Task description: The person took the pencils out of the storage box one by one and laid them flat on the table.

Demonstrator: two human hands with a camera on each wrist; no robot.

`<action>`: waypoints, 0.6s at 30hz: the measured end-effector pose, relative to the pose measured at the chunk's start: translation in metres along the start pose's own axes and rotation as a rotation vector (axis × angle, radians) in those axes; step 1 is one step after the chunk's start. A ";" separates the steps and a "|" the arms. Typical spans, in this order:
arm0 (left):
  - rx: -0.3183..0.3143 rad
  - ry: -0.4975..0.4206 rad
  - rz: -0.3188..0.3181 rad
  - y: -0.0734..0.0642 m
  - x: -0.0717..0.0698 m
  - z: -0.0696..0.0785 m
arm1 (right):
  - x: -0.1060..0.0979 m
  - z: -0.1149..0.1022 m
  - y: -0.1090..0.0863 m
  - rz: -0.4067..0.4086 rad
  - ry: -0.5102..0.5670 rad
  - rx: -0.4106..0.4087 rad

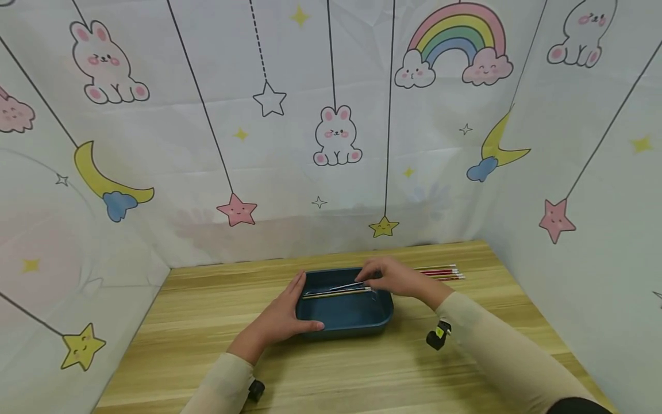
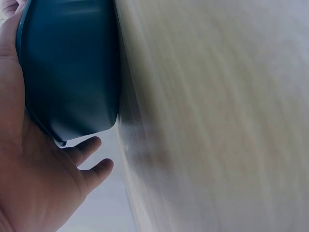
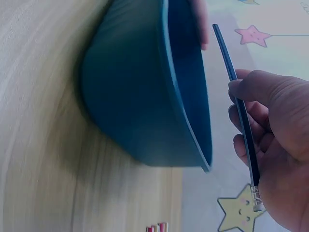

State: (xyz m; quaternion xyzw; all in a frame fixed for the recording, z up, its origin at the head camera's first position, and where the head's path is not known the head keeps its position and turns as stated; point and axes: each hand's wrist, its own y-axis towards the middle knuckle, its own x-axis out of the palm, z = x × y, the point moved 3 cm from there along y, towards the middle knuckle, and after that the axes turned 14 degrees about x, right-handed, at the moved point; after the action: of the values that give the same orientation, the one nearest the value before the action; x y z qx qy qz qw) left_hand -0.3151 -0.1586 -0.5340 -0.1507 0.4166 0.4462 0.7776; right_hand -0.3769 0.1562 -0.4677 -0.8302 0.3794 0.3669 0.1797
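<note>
A dark blue rectangular tub (image 1: 346,329) stands on the wooden table. My left hand (image 1: 279,313) rests against its left end, thumb over the near rim and fingers stretched along the left side; in the left wrist view two fingertips (image 2: 99,170) stick out past the tub's corner. Between thumb and fingers my right hand (image 1: 390,277) pinches a dark pencil (image 3: 246,130) with a silver ferrule and white eraser. That pencil slants over the tub's inside, its eraser end near the palm. Lower in the tub lies at least one more pencil (image 1: 331,295), dark and gold.
Several red and yellowish pencils (image 1: 442,272) with white ends lie on the table (image 1: 217,310) behind and right of the tub. A printed cloth (image 1: 289,172) hangs along the back and both sides of the table.
</note>
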 end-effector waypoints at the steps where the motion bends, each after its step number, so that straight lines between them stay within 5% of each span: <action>1: 0.001 0.001 -0.001 0.000 0.000 0.000 | -0.002 0.001 -0.002 0.007 0.003 -0.005; 18: -0.002 0.010 0.001 0.000 0.000 -0.001 | -0.034 0.030 -0.035 0.051 0.063 0.040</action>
State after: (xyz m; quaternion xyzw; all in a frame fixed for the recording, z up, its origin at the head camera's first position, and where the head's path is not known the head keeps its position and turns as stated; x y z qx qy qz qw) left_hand -0.3159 -0.1590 -0.5352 -0.1536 0.4201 0.4462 0.7752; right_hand -0.3795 0.2130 -0.4611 -0.8277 0.4131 0.3372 0.1747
